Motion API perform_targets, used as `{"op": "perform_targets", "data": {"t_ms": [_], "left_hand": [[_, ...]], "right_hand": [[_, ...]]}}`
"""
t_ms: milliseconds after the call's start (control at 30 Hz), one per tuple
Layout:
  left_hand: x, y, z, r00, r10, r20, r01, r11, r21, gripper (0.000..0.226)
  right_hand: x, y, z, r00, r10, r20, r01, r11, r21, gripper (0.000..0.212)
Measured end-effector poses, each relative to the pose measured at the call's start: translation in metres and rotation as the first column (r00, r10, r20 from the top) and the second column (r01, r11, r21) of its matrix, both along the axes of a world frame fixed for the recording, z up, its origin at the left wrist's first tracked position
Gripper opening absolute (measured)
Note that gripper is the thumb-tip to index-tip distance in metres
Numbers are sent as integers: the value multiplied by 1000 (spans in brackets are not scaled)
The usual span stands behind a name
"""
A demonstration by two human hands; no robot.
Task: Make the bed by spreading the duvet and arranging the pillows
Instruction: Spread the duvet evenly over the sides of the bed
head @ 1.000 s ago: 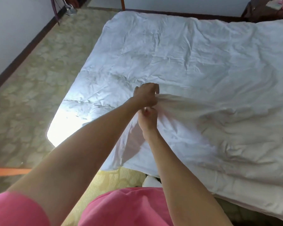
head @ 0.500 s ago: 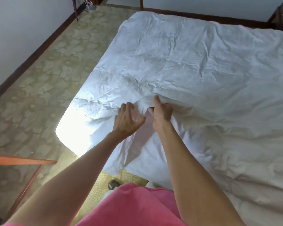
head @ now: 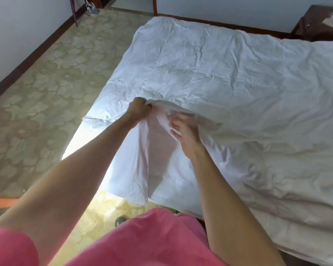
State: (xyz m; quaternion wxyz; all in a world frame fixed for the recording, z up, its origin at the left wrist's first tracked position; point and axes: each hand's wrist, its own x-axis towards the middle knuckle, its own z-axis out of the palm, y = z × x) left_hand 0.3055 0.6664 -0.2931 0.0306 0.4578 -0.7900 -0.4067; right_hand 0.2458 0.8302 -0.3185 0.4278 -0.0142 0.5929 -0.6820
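A white, wrinkled duvet (head: pixel 229 77) lies spread over the bed, its near corner lifted off the mattress. My left hand (head: pixel 137 110) grips a bunched fold of that corner in a fist and holds it up. My right hand (head: pixel 183 129) pinches the same raised fabric just to the right, its fingers partly covered by thin cloth. A flap of the duvet hangs down between my forearms toward the bed's near edge. No pillows are in view.
Patterned green-beige carpet (head: pixel 46 93) fills the left side, bounded by a dark skirting board. A dark wooden nightstand (head: pixel 319 22) stands at the far right. An orange wooden bar (head: pixel 0 202) crosses the lower left. A bright sunlit patch falls on the bed's left edge.
Half a second ago both hands lay low on the duvet corner; now my left hand has closed into a fist and raised the fold, and my right has shifted right along it.
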Motion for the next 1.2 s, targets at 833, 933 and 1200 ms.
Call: {"op": "perform_targets", "data": {"t_ms": [833, 933, 1200], "left_hand": [[141, -124, 25, 925, -371, -81, 353, 918, -183, 23], [150, -141, -2, 970, -242, -12, 236, 955, -177, 42], [92, -168, -29, 925, -371, 76, 379, 912, -159, 12]], "right_hand": [[140, -197, 22, 966, -188, 177, 196, 980, -29, 22], [128, -211, 23, 965, -202, 166, 198, 979, 43, 19], [104, -221, 4, 950, -298, -90, 308, 944, 120, 25]]}}
